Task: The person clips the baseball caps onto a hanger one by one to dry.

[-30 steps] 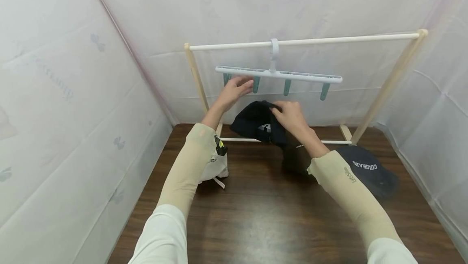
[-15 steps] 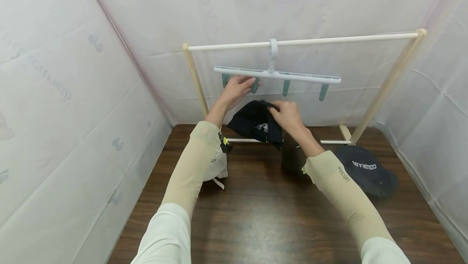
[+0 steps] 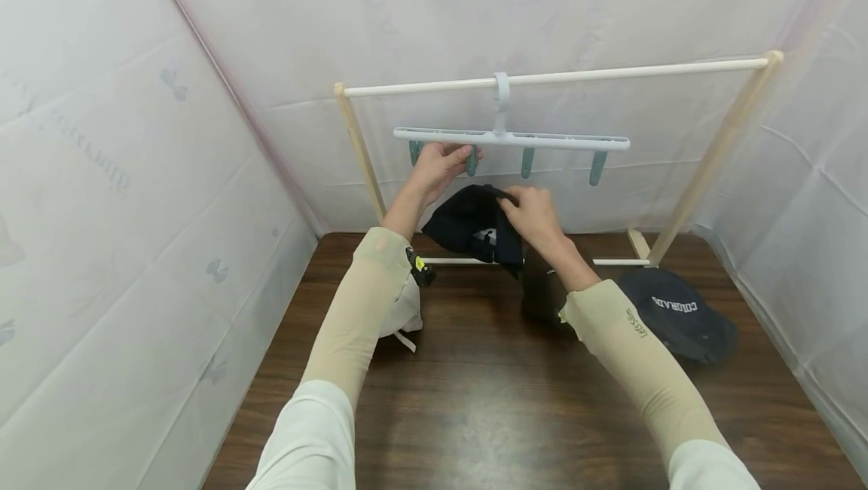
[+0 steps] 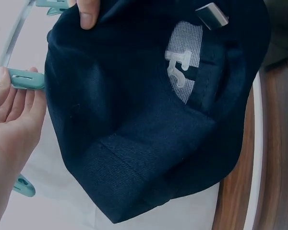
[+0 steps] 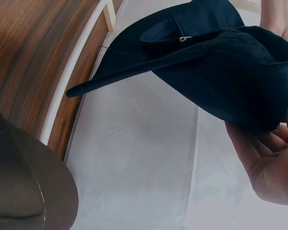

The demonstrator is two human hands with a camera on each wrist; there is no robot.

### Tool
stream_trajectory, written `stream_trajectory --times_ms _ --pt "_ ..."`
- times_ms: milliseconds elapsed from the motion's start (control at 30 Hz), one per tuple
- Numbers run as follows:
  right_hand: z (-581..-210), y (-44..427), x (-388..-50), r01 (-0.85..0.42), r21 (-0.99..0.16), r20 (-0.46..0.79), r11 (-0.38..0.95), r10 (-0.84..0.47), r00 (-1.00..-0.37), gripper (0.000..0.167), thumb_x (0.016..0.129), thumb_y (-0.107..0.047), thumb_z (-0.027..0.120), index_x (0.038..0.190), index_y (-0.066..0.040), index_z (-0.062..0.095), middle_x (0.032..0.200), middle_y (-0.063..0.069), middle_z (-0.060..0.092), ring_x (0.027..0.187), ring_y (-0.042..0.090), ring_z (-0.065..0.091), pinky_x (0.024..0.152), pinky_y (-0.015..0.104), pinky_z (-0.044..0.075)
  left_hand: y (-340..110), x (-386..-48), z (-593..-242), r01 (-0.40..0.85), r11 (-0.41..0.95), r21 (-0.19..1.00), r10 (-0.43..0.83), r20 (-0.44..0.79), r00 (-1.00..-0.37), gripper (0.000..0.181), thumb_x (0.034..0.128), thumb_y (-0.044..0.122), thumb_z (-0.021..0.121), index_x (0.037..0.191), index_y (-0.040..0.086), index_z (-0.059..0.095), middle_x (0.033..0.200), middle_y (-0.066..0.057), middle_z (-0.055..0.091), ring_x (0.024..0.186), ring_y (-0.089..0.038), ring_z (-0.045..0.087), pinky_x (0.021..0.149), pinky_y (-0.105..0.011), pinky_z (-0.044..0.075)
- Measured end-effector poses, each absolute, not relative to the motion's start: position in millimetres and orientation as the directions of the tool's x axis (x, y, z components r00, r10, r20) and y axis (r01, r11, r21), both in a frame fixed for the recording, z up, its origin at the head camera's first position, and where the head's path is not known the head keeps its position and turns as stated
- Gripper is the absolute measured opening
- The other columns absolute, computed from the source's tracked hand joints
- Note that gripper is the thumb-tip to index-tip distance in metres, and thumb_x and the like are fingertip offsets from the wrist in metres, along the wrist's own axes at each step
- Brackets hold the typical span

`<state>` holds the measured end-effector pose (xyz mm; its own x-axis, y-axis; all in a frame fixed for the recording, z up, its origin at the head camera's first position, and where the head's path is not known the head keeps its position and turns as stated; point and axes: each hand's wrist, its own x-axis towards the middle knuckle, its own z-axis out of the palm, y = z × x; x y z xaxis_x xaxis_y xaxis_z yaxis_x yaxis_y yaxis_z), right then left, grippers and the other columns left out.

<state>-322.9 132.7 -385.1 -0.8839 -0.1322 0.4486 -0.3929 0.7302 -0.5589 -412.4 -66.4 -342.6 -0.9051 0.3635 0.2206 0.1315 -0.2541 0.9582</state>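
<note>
A navy baseball cap hangs below the light-blue hanger, its buckle and white inner mesh showing in the left wrist view. My right hand grips the cap by its edge; in the right wrist view the right hand's fingers go partly behind the cloth. My left hand pinches a teal clip of the hanger between thumb and fingers. The clip's lower end lies close to the cap's edge; whether they touch I cannot tell. Several teal clips hang from the hanger, one of them at the right end.
The hanger hooks over the white rail of a wood-ended rack. On the brown table lie a dark cap lettered COLORADO at right, a brown cap beneath my right forearm, and a white cap at left.
My left hand has moved slightly right and taken hold of the second clip from the left. The hanger has tilted a little toward level. The right hand keeps its grip on the cap.
</note>
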Motion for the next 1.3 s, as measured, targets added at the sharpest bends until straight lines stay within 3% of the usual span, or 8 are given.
stream_trajectory --times_ms 300,567,833,967,1067,1300 --pt "-385 132 -324 -0.343 -0.591 0.427 0.73 -0.077 -0.901 0.027 0.1 -0.014 0.062 0.118 0.002 0.074 0.11 0.02 0.074 0.092 0.035 0.071 0.077 0.047 0.059 -68 -411 -345 0.139 -0.353 0.925 0.301 0.253 -0.92 0.026 0.0989 -0.002 0.061 0.124 -0.009 0.06 0.104 -0.013 0.071 0.098 -0.022 0.072 0.099 -0.042 0.056" --pt "-383 127 -324 -0.355 -0.587 0.472 0.727 -0.049 -0.88 0.026 0.098 -0.013 0.063 0.116 0.001 0.075 0.108 0.02 0.075 0.093 0.037 0.071 0.079 0.047 0.058 -69 -408 -345 0.16 -0.366 0.917 0.305 0.28 -0.91 0.015 0.0984 -0.001 0.061 0.113 -0.004 0.066 0.096 -0.011 0.073 0.094 -0.022 0.073 0.096 -0.041 0.057" --pt "-381 124 -326 -0.314 -0.622 0.454 0.717 0.004 -0.891 0.027 0.101 -0.017 0.061 0.119 -0.002 0.075 0.097 0.018 0.076 0.068 0.03 0.068 0.062 0.038 0.055 -69 -408 -345 0.166 -0.348 0.923 0.304 0.278 -0.911 0.018 0.0987 0.001 0.062 0.115 -0.006 0.065 0.096 -0.012 0.074 0.095 -0.022 0.074 0.098 -0.041 0.056" --pt "-377 122 -327 -0.312 -0.614 0.461 0.725 0.008 -0.887 0.027 0.101 -0.019 0.062 0.118 -0.003 0.076 0.099 0.018 0.076 0.077 0.03 0.069 0.067 0.039 0.055 -69 -408 -344 0.153 -0.362 0.92 0.301 0.271 -0.914 0.017 0.0986 -0.001 0.062 0.114 -0.007 0.065 0.095 -0.012 0.074 0.094 -0.022 0.074 0.097 -0.041 0.057" --pt "-374 120 -326 -0.314 -0.614 0.463 0.724 0.008 -0.886 0.027 0.1 -0.02 0.062 0.117 -0.004 0.076 0.097 0.017 0.077 0.075 0.029 0.068 0.065 0.037 0.054 -69 -407 -344 0.158 -0.367 0.916 0.302 0.279 -0.912 0.018 0.0987 -0.002 0.061 0.116 -0.009 0.064 0.095 -0.012 0.074 0.093 -0.022 0.074 0.097 -0.041 0.057" --pt "-365 120 -325 -0.338 -0.605 0.472 0.721 -0.017 -0.881 0.028 0.102 -0.019 0.061 0.118 -0.002 0.075 0.093 0.017 0.076 0.054 0.021 0.049 0.052 0.029 0.038 -69 -406 -342 0.161 -0.379 0.911 0.29 0.282 -0.914 0.021 0.0976 -0.005 0.061 0.118 -0.01 0.062 0.097 -0.012 0.074 0.092 -0.022 0.074 0.096 -0.042 0.057"
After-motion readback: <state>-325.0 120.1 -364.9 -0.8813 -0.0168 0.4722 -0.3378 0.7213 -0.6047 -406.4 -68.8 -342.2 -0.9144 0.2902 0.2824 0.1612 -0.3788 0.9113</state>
